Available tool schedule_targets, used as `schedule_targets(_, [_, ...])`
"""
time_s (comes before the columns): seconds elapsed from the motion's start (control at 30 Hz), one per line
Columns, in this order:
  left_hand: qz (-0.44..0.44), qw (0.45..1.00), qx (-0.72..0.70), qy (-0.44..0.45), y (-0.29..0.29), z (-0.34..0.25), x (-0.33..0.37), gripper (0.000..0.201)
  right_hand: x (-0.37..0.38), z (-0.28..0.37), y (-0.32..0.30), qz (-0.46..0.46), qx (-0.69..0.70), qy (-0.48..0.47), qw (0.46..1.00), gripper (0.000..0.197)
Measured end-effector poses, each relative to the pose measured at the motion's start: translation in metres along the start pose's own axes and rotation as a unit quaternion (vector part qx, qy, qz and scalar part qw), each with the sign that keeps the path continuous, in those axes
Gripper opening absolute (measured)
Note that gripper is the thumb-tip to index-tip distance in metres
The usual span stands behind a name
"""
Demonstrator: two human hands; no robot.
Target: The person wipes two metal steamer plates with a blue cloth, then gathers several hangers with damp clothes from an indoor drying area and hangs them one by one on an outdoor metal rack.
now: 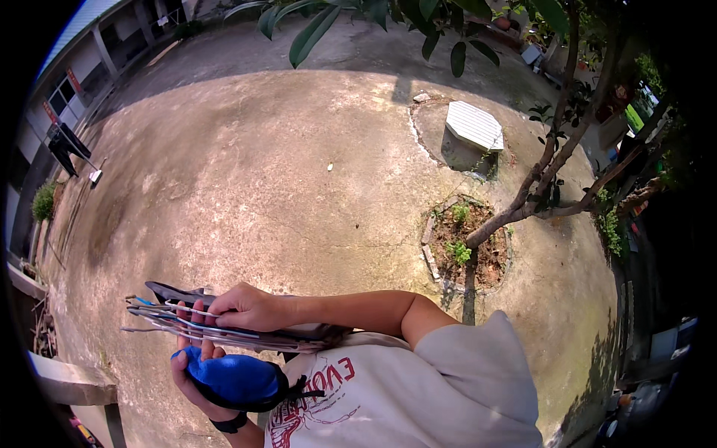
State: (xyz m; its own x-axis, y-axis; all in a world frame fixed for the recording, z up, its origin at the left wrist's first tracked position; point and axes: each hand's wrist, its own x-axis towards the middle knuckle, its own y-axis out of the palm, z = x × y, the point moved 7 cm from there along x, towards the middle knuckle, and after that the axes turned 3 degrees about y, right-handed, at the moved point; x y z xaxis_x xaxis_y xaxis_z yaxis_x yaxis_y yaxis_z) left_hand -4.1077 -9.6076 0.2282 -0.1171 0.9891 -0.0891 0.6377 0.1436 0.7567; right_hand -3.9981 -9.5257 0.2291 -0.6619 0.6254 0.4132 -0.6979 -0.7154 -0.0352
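Note:
A bundle of long, thin grey and silver rods (258, 340) lies crosswise in front of my shirt, with dark fabric along its far side. Blue tips show at its left end. My left hand (188, 377), palm up with a black wristband below it, has its fingers curled around the rods. A shiny blue fabric pouch (235, 378) with a black cord rests in the palm, its thumb along the edge. From above, my right hand (254, 308) pinches a single pale rod near the left end. Whether the rods belong to an umbrella or a pole set, I cannot tell.
Sunlit concrete ground (261, 187) spreads ahead. To the right a tree trunk (497, 224) leans out of a round, brick-edged bed (489, 269). Beyond it stands a white ridged slab (475, 125). A low concrete ledge (71, 379) is at lower left; dark trousers (66, 145) hang farther off.

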Motion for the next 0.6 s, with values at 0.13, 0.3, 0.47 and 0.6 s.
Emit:
schedule_targets(0.13, [0.018,0.999,-0.021,-0.026,-0.032,-0.024,0.124,0.063,0.093,-0.051,-0.047,-0.070,-0.017,0.012,0.997,0.014])
schedule_targets(0.3, [0.172,0.982,-0.010,-0.077,-0.026,-0.065,0.283,0.061,0.215,-0.115,-0.114,-0.114,-0.069,0.044,0.990,0.020])
schedule_targets(0.47, [0.116,0.987,-0.044,-0.105,-0.036,-0.111,0.434,0.064,0.338,-0.169,-0.169,-0.151,-0.024,0.094,0.984,0.020])
schedule_targets(0.6, [0.122,0.980,-0.065,-0.144,-0.024,-0.126,0.547,0.071,0.412,-0.213,-0.229,-0.180,-0.024,0.108,0.977,0.018])
